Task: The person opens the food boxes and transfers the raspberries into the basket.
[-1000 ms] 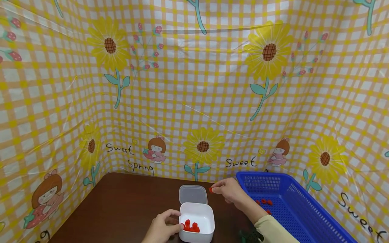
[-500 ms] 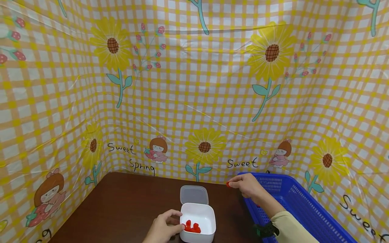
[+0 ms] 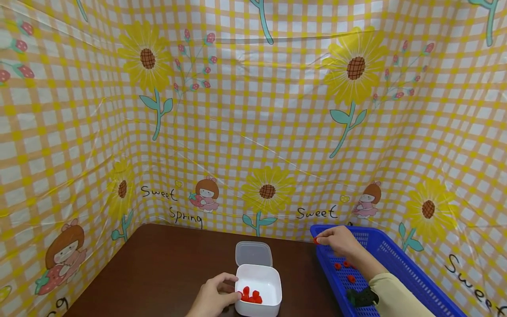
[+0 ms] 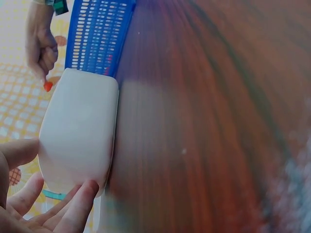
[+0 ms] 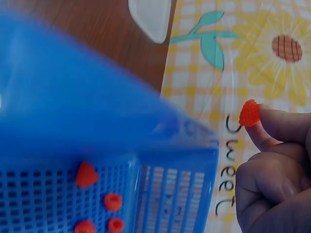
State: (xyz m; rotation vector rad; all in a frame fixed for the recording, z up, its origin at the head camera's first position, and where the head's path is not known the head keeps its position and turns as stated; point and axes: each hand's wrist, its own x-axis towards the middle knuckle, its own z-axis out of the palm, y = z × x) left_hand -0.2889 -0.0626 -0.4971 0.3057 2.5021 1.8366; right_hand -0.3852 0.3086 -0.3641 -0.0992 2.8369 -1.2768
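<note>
My right hand point(image 3: 340, 240) pinches a red raspberry point(image 5: 250, 113) between thumb and fingertip, above the far left edge of the blue plastic basket point(image 3: 400, 268). More raspberries point(image 5: 87, 174) lie on the basket's slotted floor. At the table's front middle stands a square white container point(image 3: 273, 288), uncovered, with several raspberries point(image 3: 251, 298) gathered at its near left corner. My left hand point(image 3: 211, 295) holds that container by its left side; in the left wrist view the thumb and fingers point(image 4: 77, 208) lie against its wall.
A translucent lid point(image 3: 253, 254) lies flat right behind the container. The dark brown table point(image 3: 178, 259) ends at a yellow checked cloth point(image 3: 222, 149) hung around the back and sides. The basket's raised rim borders the right side.
My right hand has moved right, from behind the container to over the basket's left edge, still pinching the raspberry. My left hand and the container have stayed in place.
</note>
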